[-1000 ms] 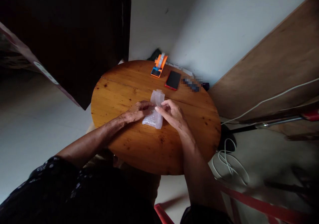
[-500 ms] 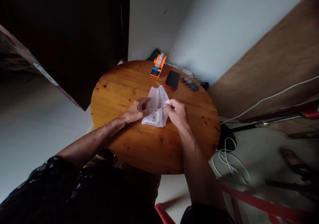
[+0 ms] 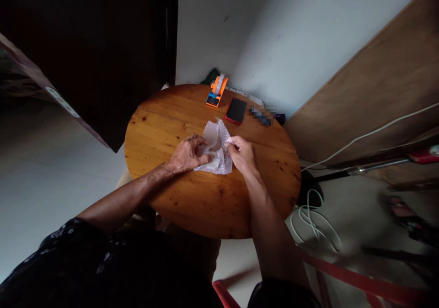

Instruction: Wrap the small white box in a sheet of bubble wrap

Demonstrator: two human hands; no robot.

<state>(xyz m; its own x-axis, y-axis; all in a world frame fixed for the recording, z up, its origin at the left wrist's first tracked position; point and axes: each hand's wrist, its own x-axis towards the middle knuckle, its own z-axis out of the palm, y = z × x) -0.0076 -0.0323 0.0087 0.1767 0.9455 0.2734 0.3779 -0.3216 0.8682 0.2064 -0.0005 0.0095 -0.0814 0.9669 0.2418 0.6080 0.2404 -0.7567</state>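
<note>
A crumpled sheet of clear bubble wrap (image 3: 222, 159) lies on the round wooden table (image 3: 206, 203). A small pale item seems to show through its lower part, too blurred to name. My right hand (image 3: 243, 152) pinches the wrap's right edge between thumb and fingers. On the other side, my left hand (image 3: 188, 153) rests against the wrap with its thumb stretched over the lower part. Its fingers are spread apart from the thumb, touching the sheet near its left edge.
Toward the table's far edge stand an orange tape dispenser (image 3: 217, 91), a red-edged dark tablet (image 3: 236, 110) and a dark, pixelated item (image 3: 261, 115). A white wall rises behind. White cable (image 3: 313, 223) coils on the floor at right, near a red chair rail (image 3: 363, 278).
My left hand has shifted slightly right and its thumb now lies across the lower wrap. The right hand keeps its pinch, and the wrap's folds have changed shape.
</note>
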